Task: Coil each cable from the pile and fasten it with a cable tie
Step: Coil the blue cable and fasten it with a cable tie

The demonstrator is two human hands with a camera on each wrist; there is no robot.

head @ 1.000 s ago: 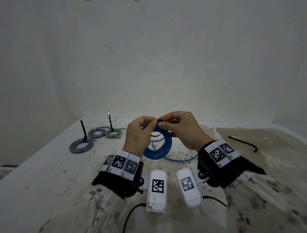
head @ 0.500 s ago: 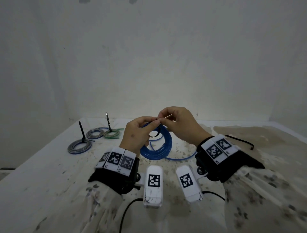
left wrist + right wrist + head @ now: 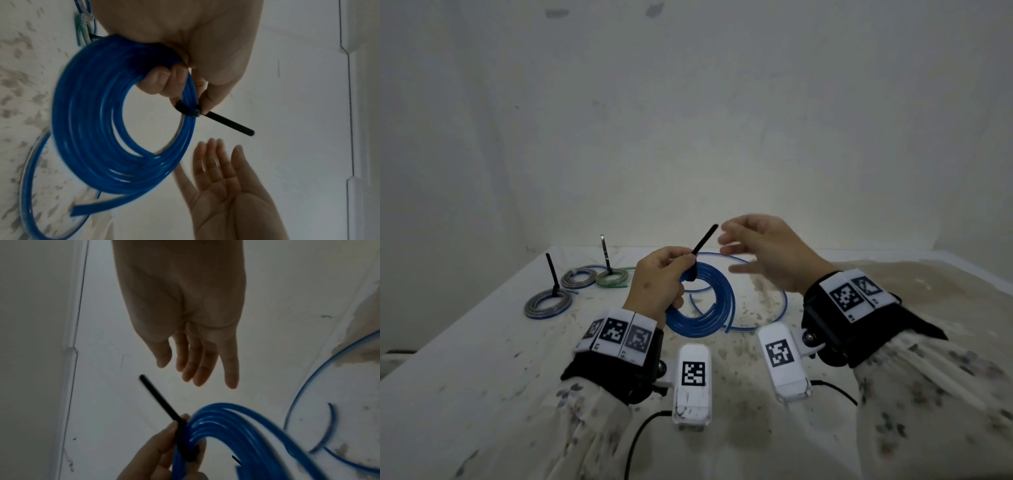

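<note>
now the right hand [image 3: 767,253] has let go: a moment ago both hands pinched together at the top of the blue coil [image 3: 705,301], and here its fingers are spread and empty, just beside the tie [image 3: 703,241] but not touching it. the left hand [image 3: 657,287] alone holds the coil up off the table [image 3: 482,342], fingers curled through its loops and thumb pinching at the tie's head. the tie is cinched around the bundle, its black tail sticking out up and to the right. this likely means the blue cable is fastened. three tied coils [image 3: 548,303] lie at the far left. a loose blue cable [image 3: 774,318] still lies on the table under the hands, probably next.
</note>
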